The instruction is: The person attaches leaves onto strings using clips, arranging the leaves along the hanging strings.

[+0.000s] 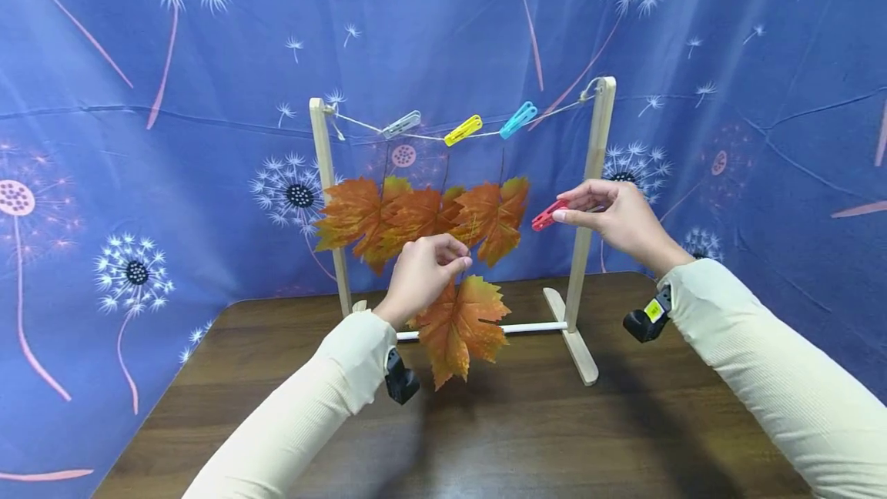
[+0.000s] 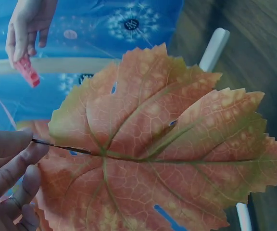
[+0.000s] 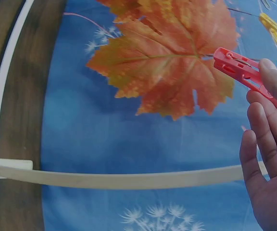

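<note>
My left hand [image 1: 426,272] pinches the thin stem of an orange maple leaf [image 1: 463,333], which hangs below the fingers, in front of the rack. In the left wrist view that leaf [image 2: 143,139] fills the middle, its stem between thumb and fingertips. My right hand [image 1: 620,218] holds a red clothespin [image 1: 549,216] between thumb and fingers, near the rack's right post. Three more orange leaves [image 1: 495,218] hang in a row from the string [image 1: 430,136]. On that string sit a grey clothespin [image 1: 402,125], a yellow clothespin [image 1: 463,130] and a blue clothespin [image 1: 518,120], above the leaf stems.
The string is tied between two wooden posts [image 1: 597,145] of a rack. A white bar [image 1: 533,327] joins the posts low down, above a wooden foot [image 1: 578,353]. The rack stands on a brown table [image 1: 520,437], with a blue dandelion-print cloth [image 1: 443,29] behind it.
</note>
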Demonstrator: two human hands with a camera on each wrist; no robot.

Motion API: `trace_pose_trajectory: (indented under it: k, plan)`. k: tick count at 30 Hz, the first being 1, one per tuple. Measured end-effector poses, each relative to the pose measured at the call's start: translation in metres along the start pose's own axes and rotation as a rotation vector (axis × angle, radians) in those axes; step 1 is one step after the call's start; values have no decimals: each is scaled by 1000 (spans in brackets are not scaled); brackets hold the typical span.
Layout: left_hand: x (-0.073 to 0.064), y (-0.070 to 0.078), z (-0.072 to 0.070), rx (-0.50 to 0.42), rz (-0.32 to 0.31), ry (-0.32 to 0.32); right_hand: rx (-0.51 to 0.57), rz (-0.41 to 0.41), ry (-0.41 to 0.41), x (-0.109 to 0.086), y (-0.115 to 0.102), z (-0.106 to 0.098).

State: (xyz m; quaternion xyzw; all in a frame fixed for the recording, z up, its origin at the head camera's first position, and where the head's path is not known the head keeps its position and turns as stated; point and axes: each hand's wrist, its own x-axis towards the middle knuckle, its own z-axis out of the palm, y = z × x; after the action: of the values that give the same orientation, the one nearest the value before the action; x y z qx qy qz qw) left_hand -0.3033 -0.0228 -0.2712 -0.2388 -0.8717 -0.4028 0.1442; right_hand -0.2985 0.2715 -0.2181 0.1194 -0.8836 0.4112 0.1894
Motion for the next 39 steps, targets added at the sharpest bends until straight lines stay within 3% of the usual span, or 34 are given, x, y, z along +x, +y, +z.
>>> trace_pose_trajectory:
  k: [9,20,31,39]
  plan:
    - [25,33,13,52,0,59,9,9,33,12,-12,-22]
    - [54,67,29,77,-13,196,29,-37,99,27,-26,-45]
    - [87,94,42,202,-19,297,71,-62,146,45,-47,-67]
    - [110,110,49,286,-69,330,103,-87,178,62,-60,-78]
